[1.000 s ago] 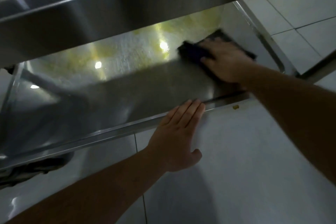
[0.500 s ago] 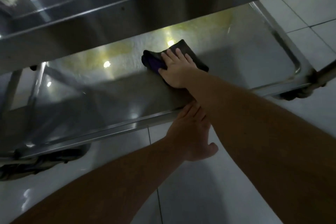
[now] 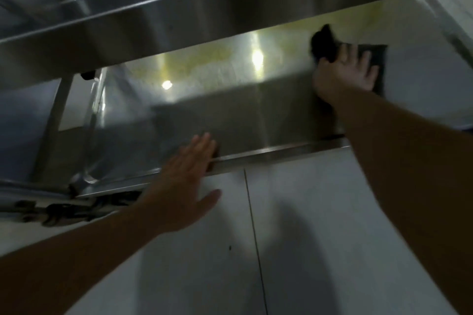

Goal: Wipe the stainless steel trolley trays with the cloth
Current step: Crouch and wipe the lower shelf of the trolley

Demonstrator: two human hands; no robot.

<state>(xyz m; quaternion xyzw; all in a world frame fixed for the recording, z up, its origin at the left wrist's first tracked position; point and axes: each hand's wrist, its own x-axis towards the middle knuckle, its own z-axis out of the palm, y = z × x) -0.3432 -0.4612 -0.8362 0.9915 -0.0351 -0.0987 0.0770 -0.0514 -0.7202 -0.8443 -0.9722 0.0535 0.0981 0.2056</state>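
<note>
The lower trolley tray fills the middle of the view, its steel surface dull toward the near edge and streaked with a yellowish film along the far side at about 12 o'clock. The right hand lies at 2 o'clock on the tray, fingers spread and fairly straight, pressing flat on the dark cloth; the cloth shows beyond the fingertips and bunches up in a dark fold at the hand's far left. The left hand rests at 7 o'clock, fingers straight and together, its fingertips laid over the tray's near rim, thumb held out to the side, gripping nothing. The two hands are well apart. The upper tray overhangs the scene across the top, its front lip slanting from lower left to upper right. A trolley upright stands at 9 o'clock, with a dark castor, blurred, below it. A pale tiled floor lies nearest the viewer, crossed by one dark joint line.
</note>
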